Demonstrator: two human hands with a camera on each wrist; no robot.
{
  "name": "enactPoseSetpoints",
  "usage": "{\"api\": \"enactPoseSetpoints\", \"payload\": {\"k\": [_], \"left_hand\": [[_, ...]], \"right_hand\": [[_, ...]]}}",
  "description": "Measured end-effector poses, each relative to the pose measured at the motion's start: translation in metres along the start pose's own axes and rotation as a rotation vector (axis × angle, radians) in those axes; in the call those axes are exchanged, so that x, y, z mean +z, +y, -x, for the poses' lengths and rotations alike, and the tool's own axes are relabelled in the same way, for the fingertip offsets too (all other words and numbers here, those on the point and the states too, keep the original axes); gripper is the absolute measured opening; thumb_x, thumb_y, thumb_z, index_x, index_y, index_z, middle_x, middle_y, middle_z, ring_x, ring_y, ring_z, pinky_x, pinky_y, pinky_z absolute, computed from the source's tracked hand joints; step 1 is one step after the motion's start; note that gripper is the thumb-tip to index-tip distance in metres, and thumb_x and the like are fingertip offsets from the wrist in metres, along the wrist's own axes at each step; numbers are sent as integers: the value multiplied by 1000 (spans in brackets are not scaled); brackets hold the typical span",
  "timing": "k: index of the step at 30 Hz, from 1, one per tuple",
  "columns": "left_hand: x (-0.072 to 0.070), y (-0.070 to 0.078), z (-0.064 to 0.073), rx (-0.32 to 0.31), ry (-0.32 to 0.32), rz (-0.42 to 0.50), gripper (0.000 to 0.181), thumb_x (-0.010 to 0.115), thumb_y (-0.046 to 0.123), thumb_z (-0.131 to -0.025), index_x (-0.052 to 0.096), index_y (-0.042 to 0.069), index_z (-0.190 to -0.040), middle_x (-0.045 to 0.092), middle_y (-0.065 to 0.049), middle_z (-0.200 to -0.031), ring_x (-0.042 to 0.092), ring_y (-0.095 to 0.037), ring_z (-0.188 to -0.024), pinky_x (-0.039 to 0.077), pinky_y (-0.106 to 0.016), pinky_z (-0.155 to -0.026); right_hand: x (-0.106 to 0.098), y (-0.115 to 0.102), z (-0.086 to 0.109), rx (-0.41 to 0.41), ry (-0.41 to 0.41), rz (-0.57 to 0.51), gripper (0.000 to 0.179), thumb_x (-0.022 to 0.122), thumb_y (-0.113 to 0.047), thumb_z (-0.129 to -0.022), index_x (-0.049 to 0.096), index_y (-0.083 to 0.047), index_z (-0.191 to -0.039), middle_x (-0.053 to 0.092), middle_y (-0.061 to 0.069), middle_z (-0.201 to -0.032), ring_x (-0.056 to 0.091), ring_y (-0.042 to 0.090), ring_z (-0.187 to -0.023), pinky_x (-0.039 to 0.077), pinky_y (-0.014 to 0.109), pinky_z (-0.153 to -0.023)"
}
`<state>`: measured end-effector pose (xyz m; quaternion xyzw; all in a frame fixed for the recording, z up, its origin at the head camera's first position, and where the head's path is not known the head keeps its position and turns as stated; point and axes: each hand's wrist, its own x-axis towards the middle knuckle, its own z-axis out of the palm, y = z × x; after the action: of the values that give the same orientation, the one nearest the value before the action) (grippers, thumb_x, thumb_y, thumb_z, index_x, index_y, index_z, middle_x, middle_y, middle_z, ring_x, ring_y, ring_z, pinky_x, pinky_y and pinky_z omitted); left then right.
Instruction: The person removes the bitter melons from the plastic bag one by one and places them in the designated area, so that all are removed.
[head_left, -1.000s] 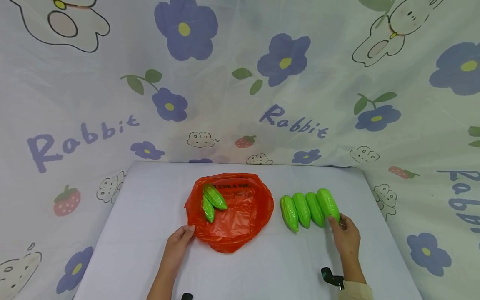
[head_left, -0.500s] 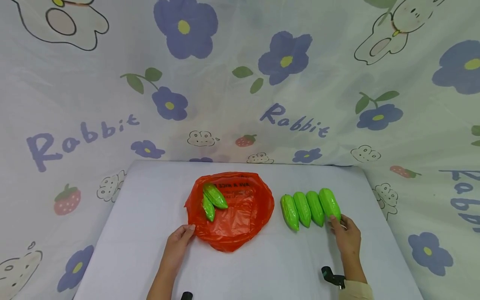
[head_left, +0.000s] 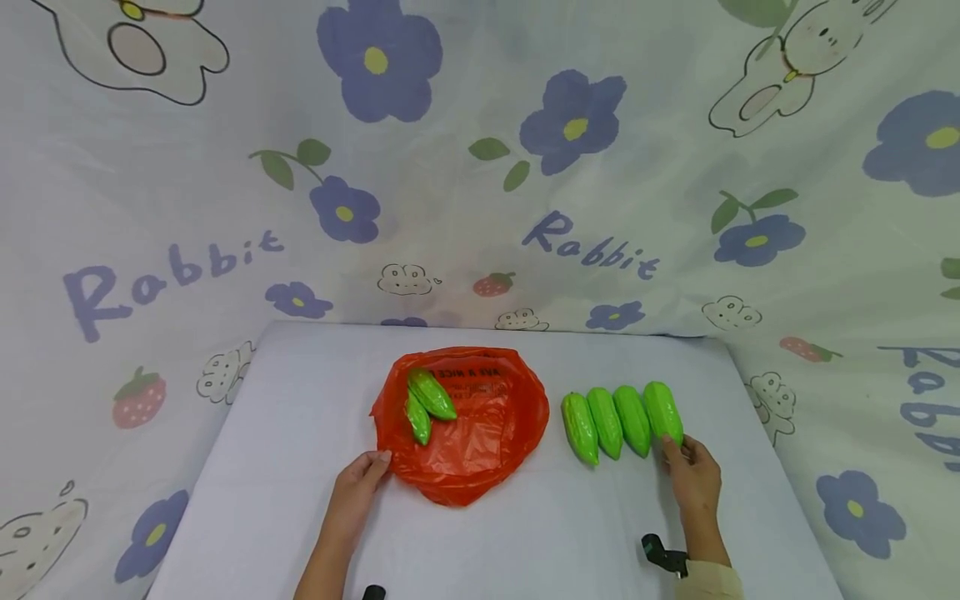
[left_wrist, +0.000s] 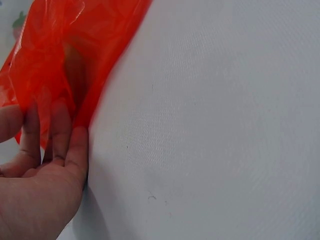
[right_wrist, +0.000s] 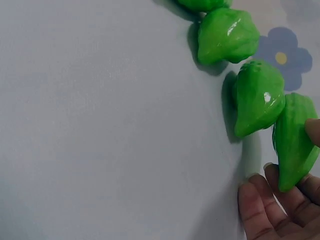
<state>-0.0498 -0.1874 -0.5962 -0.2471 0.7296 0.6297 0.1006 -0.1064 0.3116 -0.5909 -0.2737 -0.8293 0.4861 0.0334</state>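
Green gourd in the right grip, its near end pinched between thumb and fingers; a light, steady pinch should do. Its tapered tip points toward the person, long axis running away, leaning slightly left. Three others lie beside it on the desk; the left grip pinches the bag's near-left rim.

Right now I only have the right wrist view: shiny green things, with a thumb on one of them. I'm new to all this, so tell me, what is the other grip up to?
Observer: The left grip pinches the near left edge of a red plastic bag.
Visitor: Oh, a bag! Is there anything in it?
Observer: Yes, two green pieces show inside, close together toward the bag's left side.
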Motion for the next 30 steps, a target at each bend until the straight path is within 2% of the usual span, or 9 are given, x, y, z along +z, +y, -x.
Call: {"api": "enactPoseSetpoints", "payload": {"k": [8,14,17,22,30], "left_hand": [[0,-1,0,-1,-2,9,51,58,52,-105,65,4,-122,66,-6,-126,57,-25,-123,45,-47,-112],[0,-1,0,-2,-1,5,50,57,51,-106,65,4,-123,67,-7,-126,56,-26,-124,45,-48,-112],[0,-1,1,-1,-3,7,51,57,51,-106,65,4,-122,67,-7,-126,57,-26,-124,45,-47,-112],[0,0,1,1,-5,9,51,57,51,-106,65,4,-122,66,-6,-126,57,-25,-123,46,-45,-111],[0,2,1,2,-2,-6,48,56,49,-107,65,3,-122,66,-7,-126,57,-25,-122,48,-43,-109]], "right_hand": [[2,5,-2,-4,3,10,71,58,-50,-105,50,7,-147,62,26,-132,60,3,-90,49,9,-70],[3,6,-5,3,7,48,74,57,-52,-104,49,7,-147,60,28,-134,64,30,-110,46,9,-68],[5,5,-5,-8,16,92,75,57,-53,-104,50,7,-147,59,29,-133,61,39,-116,47,19,-74],[10,5,-5,-37,29,154,73,56,-52,-105,51,9,-145,60,30,-130,59,41,-116,49,39,-83],[14,3,-5,-53,21,186,69,57,-49,-106,52,10,-143,60,30,-126,58,39,-113,49,44,-84]]}}
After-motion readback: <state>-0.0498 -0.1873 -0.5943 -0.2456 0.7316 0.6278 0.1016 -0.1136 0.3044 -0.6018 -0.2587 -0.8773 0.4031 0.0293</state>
